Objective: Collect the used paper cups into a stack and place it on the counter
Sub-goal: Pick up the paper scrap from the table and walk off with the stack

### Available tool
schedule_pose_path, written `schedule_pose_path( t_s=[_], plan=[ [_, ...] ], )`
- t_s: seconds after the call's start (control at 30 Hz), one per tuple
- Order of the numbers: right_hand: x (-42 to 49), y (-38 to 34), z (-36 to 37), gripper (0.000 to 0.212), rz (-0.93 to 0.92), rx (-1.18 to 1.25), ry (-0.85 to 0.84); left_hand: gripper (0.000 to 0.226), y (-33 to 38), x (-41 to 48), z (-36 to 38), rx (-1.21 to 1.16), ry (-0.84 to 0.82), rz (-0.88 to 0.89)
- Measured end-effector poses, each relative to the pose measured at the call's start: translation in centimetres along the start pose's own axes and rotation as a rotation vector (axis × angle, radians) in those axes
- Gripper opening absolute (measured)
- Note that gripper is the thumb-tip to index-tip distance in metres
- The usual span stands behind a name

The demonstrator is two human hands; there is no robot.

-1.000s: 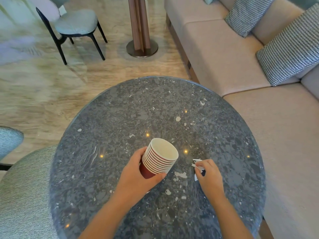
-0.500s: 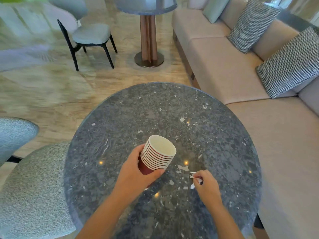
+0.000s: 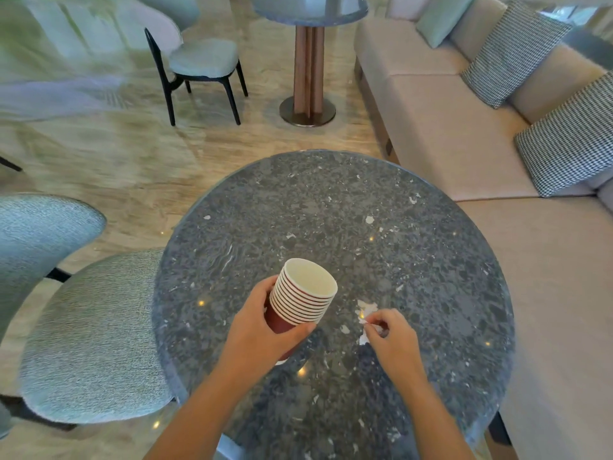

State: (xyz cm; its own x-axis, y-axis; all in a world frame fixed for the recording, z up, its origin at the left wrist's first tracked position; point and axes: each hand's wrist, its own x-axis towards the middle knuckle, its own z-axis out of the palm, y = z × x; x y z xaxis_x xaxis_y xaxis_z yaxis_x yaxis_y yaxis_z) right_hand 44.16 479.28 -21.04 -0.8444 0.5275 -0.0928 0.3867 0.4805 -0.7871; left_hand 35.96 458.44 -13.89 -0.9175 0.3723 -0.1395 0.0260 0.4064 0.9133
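Far left, by the floor: a grey-green padded chair [image 3: 96, 333] is pulled up against the round table, with a second blue-grey chair back [image 3: 36, 240] beside it. Further off, a dark-legged chair [image 3: 202, 61] stands on the pale marble floor [image 3: 126, 167], near the wood-and-metal pedestal [image 3: 308, 71] of another table.

Centre: round table [image 3: 331, 210], dark speckled stone, polished, with small lamp reflections on it.

Over its near half, left hand [image 3: 262, 336] is wrapped round the lower part of the stack of paper cups [image 3: 298, 300], thumb on the near side, fingers behind. Firm, full grasp. Stack is tilted, its mouth leaning away and to the right. Outer wall is dark red, the rims form many tight white bands, and the inside of the top cup is cream. Cannot tell whether its base touches the stone.

Just right of the stack: right hand [image 3: 394, 340] is low at the table top, fingers curled in, thumb and fingertips pinching a scrap of white paper [image 3: 366, 308]. The scrap is torn and ragged, partly hidden under the fingers, close to the cups but apart from them.

Right side: long beige bench sofa [image 3: 447, 134] runs along the table's edge. Two houndstooth cushions [image 3: 564, 141] lean on its back, with a pale green one [image 3: 441, 18] beyond.
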Motion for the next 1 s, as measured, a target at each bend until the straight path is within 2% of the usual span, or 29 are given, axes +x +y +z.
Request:
schedule_pose_path(
  t_s=[0.13, 0.3, 0.57, 0.63, 0.9, 1.0],
  plan=[
    [-0.2, -3.3, -0.2, 0.031, -0.094, 0.054, 0.037, 0.065, 0.2, -0.7, -1.4, -0.028, 0.031, 0.025],
    [-0.2, -9.4, 0.3, 0.026, -0.251, 0.109, -0.006, 0.065, 0.4, -2.5, -4.7, -0.058, 0.176, 0.041],
    [-4.0, -20.3, 3.0, 0.018, -0.61, 0.169, -0.173, 0.079, -1.1, -10.5, -12.3, -0.212, 0.543, -0.055],
    [-5.6, -22.6, 3.7, 0.017, -0.679, 0.191, -0.2, 0.076, -1.5, -12.9, -14.1, -0.223, 0.62, -0.059],
    [-13.5, -28.6, 7.1, 0.019, -0.806, 0.274, -0.321, 0.069, -2.1, -22.4, -19.7, -0.276, 0.87, 0.008],
    [-16.2, -30.3, 8.5, 0.018, -0.854, 0.282, -0.359, 0.072, -2.7, -26.0, -21.1, -0.291, 0.95, 0.021]
  ],
)
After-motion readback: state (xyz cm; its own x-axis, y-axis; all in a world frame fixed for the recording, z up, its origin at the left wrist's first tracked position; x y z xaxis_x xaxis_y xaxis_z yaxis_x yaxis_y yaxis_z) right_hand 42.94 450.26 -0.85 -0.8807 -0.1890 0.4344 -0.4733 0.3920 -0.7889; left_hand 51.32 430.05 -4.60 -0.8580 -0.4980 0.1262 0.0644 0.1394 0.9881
